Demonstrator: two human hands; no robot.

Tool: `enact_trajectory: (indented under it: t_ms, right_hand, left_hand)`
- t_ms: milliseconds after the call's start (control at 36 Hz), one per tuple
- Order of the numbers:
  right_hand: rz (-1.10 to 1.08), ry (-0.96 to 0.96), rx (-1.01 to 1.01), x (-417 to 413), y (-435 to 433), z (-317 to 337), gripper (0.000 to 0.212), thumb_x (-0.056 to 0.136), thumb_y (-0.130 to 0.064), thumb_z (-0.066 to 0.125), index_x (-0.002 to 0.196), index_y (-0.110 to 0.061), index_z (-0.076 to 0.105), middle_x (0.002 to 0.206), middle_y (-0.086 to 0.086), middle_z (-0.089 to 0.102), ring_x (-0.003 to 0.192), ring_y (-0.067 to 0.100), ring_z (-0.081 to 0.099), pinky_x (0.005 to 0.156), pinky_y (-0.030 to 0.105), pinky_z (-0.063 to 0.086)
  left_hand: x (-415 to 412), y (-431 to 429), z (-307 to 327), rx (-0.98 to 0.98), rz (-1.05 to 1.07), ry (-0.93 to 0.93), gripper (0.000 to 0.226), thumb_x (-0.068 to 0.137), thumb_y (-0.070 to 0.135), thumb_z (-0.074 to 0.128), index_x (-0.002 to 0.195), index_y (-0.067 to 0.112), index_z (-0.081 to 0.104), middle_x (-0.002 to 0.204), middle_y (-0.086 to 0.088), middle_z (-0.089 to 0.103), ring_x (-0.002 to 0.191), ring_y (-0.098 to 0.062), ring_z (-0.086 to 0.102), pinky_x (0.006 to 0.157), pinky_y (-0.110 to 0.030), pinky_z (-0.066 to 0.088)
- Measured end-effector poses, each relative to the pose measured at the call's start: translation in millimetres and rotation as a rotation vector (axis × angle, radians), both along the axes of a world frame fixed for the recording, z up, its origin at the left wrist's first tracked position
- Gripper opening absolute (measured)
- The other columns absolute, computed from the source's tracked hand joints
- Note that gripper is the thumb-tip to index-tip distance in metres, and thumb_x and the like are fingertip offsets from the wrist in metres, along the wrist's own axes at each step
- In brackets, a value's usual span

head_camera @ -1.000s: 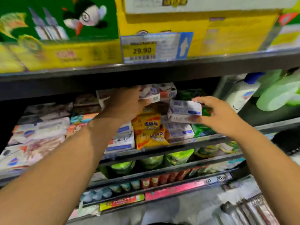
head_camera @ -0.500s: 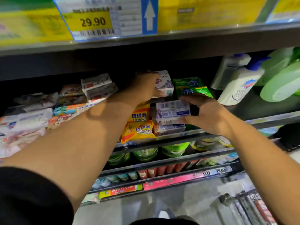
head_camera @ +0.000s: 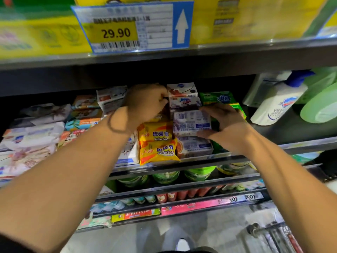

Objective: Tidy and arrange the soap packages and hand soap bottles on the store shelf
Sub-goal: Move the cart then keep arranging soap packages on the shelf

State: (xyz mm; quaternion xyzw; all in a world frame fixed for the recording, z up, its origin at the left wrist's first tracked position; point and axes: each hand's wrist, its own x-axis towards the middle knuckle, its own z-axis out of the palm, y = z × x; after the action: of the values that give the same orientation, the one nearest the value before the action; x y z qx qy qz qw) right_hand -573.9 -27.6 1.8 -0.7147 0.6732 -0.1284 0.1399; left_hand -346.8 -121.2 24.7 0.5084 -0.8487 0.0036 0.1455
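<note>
Right hand (head_camera: 228,128) pinches the pale lilac cardboard soap box (head_camera: 191,123), stacked at the metal shelf (head_camera: 300,146) front beside yellow sulfur soap packets (head_camera: 156,143); left hand's (head_camera: 145,103) curled grip holds the white soap box (head_camera: 182,95) behind.

Retail shop, toiletries aisle; printed price tag (head_camera: 116,31) reads 29.90, with barcode and white up-arrow, clipped to a metal shelf rail (head_camera: 237,52); yellow cartons (head_camera: 246,19) stocked right behind the tag; below the tag, multiples of the same goods faced outward: yellow sulfur soap packs (head_camera: 158,143), soap boxes (head_camera: 191,123) with barcodes; white pump bottle (head_camera: 279,105) below-right of the tag; further below it, tiered lower shelves (head_camera: 182,187) of lined-up tubs and small bottles; wire trolley (head_camera: 269,232) far below-right of the tag, on grey floor (head_camera: 127,238).
</note>
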Motion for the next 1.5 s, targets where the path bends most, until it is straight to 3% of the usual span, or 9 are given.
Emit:
enact_trajectory:
  t_ms: [222, 306, 472, 611, 806, 1000, 1111, 1333, 1500]
  right_hand:
    - [0.084, 0.044, 0.106, 2.4, -24.3, -3.4, 0.097, 0.078, -0.067, 0.066, 0.152, -0.055, 0.004, 0.166, -0.007, 0.011, 0.152, 0.024, 0.010, 0.122, 0.046, 0.016]
    - [0.112, 0.114, 0.093, 12.5, -30.4, -3.1, 0.093, 0.080, -0.072, 0.056, 0.152, -0.052, 0.001, 0.166, -0.013, 0.002, 0.153, 0.019, 0.005, 0.121, 0.048, 0.009]
    - [0.187, 0.005, 0.128, 18.2, -43.8, -3.9, 0.083, 0.085, -0.051, 0.067, 0.156, -0.029, 0.028, 0.163, -0.011, 0.020, 0.147, 0.008, 0.027, 0.104, 0.003, 0.012]
    - [0.169, -0.069, 0.204, 14.4, -48.6, -2.6, 0.083, 0.081, -0.044, 0.075, 0.152, -0.037, 0.034, 0.156, -0.008, 0.037, 0.137, 0.009, 0.043, 0.098, 0.006, 0.027]
    - [0.185, -0.128, 0.164, 11.0, -49.1, 1.3, 0.078, 0.079, -0.031, 0.082, 0.147, -0.029, 0.045, 0.141, -0.014, 0.039, 0.123, -0.004, 0.034, 0.085, -0.014, 0.018]
    - [0.184, -0.145, 0.151, 23.6, -40.2, 5.3, 0.092, 0.066, -0.069, 0.072, 0.144, -0.025, 0.051, 0.146, 0.001, 0.052, 0.131, 0.017, 0.051, 0.116, 0.036, 0.035]
    - [0.150, -0.034, 0.100, 26.5, -38.7, 6.2, 0.065, 0.084, -0.042, 0.075, 0.142, -0.027, 0.051, 0.136, -0.004, 0.058, 0.125, 0.017, 0.052, 0.091, -0.002, 0.024]
    - [0.175, 0.133, 0.098, 38.6, -38.5, 20.0, 0.072, 0.075, -0.066, 0.069, 0.138, -0.034, 0.056, 0.118, 0.001, 0.069, 0.108, 0.027, 0.064, 0.090, 0.035, 0.048]
    - [0.299, 0.059, 0.001, 105.1, -49.8, 27.0, 0.050, 0.089, -0.025, 0.072, 0.136, -0.016, 0.057, 0.137, 0.013, 0.057, 0.126, 0.030, 0.054, 0.096, 0.023, 0.034]
  left_hand:
    - [71.0, -8.2, -12.3, 0.238, 0.255, 0.065, 0.065, 0.092, 0.072, 0.028, 0.134, 0.031, 0.054, 0.138, -0.007, 0.059, 0.126, -0.032, 0.053, 0.105, -0.042, 0.043]
    - [79.0, -6.8, -17.9, 0.254, 0.289, 0.038, 0.051, 0.102, 0.055, 0.034, 0.147, 0.032, 0.043, 0.155, -0.006, 0.041, 0.142, -0.029, 0.035, 0.116, -0.035, 0.026]
    - [89.4, -11.0, -26.0, 0.248, 0.218, 0.025, 0.066, 0.097, 0.064, 0.027, 0.152, 0.028, 0.037, 0.156, -0.007, 0.040, 0.141, -0.031, 0.037, 0.115, -0.039, 0.031]
    - [99.7, -9.0, -30.8, 0.219, 0.125, -0.025, 0.093, 0.081, 0.076, 0.010, 0.158, 0.025, 0.021, 0.165, -0.001, 0.017, 0.152, -0.024, 0.014, 0.124, -0.043, 0.013]
    - [92.0, 2.0, -30.8, 0.291, 0.161, -0.064, 0.065, 0.103, 0.057, 0.026, 0.159, 0.032, 0.004, 0.166, 0.008, -0.006, 0.153, -0.020, -0.007, 0.125, -0.041, 0.000]
    - [75.0, 11.4, -26.1, 0.157, 0.172, 0.144, 0.067, 0.086, 0.056, 0.031, 0.146, 0.027, 0.041, 0.148, -0.004, 0.044, 0.140, -0.028, 0.035, 0.117, -0.043, 0.025]
    - [69.3, 9.8, -27.3, -0.111, 0.161, 0.254, 0.042, 0.090, 0.045, 0.043, 0.111, 0.019, 0.068, 0.091, -0.004, 0.072, 0.090, -0.028, 0.068, 0.092, -0.041, 0.048]
    - [77.5, 15.8, -20.5, -0.075, 0.083, 0.281, 0.024, 0.088, 0.039, 0.054, 0.098, 0.025, 0.071, 0.095, 0.001, 0.072, 0.091, -0.022, 0.066, 0.076, -0.039, 0.055]
    - [117.9, 23.0, -2.5, -0.152, 0.171, 0.323, 0.027, 0.092, 0.033, 0.055, 0.091, 0.014, 0.074, 0.089, -0.014, 0.073, 0.085, -0.034, 0.068, 0.065, -0.033, 0.044]
